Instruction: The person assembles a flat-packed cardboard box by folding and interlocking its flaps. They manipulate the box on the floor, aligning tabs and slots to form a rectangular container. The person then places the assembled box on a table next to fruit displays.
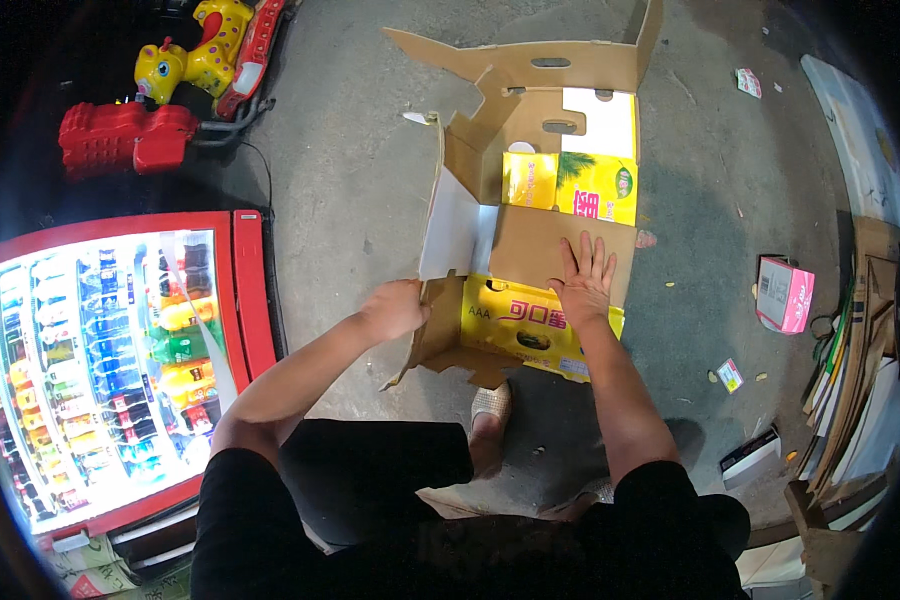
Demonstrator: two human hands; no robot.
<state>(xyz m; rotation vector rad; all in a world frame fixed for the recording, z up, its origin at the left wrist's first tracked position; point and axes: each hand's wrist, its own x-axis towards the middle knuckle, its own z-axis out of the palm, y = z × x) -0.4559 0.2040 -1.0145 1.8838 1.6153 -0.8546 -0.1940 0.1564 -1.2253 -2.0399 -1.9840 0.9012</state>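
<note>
We see a large opened cardboard box [530, 190] flattened on the concrete floor, brown inside, with yellow printed panels showing green and red graphics at its middle and near edge. To its right lies a small pink and white carton [784, 293], well apart. A tiny green-and-white packet [748, 82] lies at upper right, another small card-like wrapper [730, 375] nearer us. Flattened brown cartons [855, 380] lean stacked at the right edge. Left, bottles with coloured labels fill the lit red cooler [110, 360]

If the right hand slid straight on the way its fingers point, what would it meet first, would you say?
The right hand lies flat on the box's brown panel, fingers pointing away from the person. Going on, it would probably first reach the yellow printed panel, though depth is hard to judge.
</note>
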